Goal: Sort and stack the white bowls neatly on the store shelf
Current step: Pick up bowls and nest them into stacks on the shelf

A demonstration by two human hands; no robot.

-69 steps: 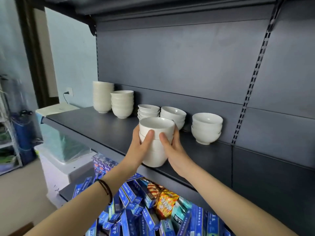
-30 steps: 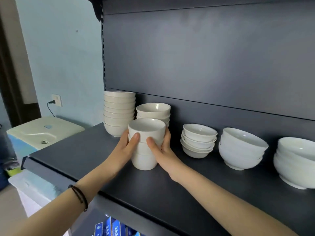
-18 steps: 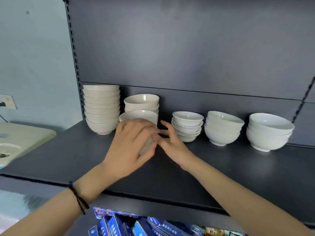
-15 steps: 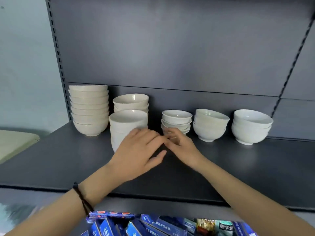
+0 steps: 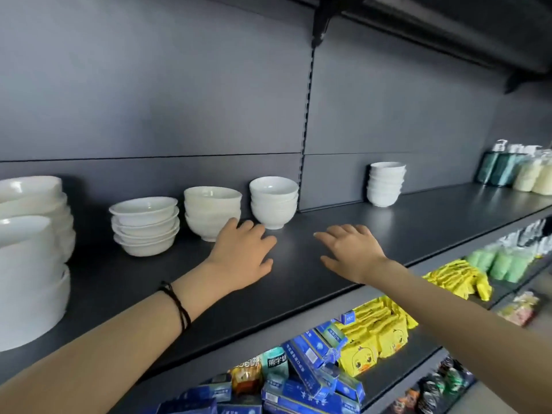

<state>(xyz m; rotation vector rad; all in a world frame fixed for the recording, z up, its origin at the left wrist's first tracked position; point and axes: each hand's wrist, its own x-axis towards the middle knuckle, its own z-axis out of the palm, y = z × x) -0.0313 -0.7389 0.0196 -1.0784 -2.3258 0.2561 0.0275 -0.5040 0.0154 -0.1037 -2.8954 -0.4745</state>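
Observation:
Several stacks of white bowls stand along the back of the dark shelf [image 5: 403, 228]. At the far left is a tall near stack [image 5: 28, 282], then a stack of shallow bowls [image 5: 145, 225], a cream stack [image 5: 210, 210] and a white stack [image 5: 273, 201]. A separate small stack [image 5: 385, 183] stands farther right against the back panel. My left hand [image 5: 242, 258] hovers open over the shelf just in front of the cream stack. My right hand [image 5: 349, 252] is open too, palm down, over bare shelf, holding nothing.
Bottles and pale packs [image 5: 516, 171] sit at the shelf's far right end. Below are blue boxes [image 5: 310, 363], yellow duck packs [image 5: 376, 339] and green packs [image 5: 493, 261]. A slotted upright [image 5: 307, 115] splits the back panel.
Both hands carried a stack of bowls left, set it down beside the other stacks and let go. They now reach right along the shelf, empty; the view has swung right.

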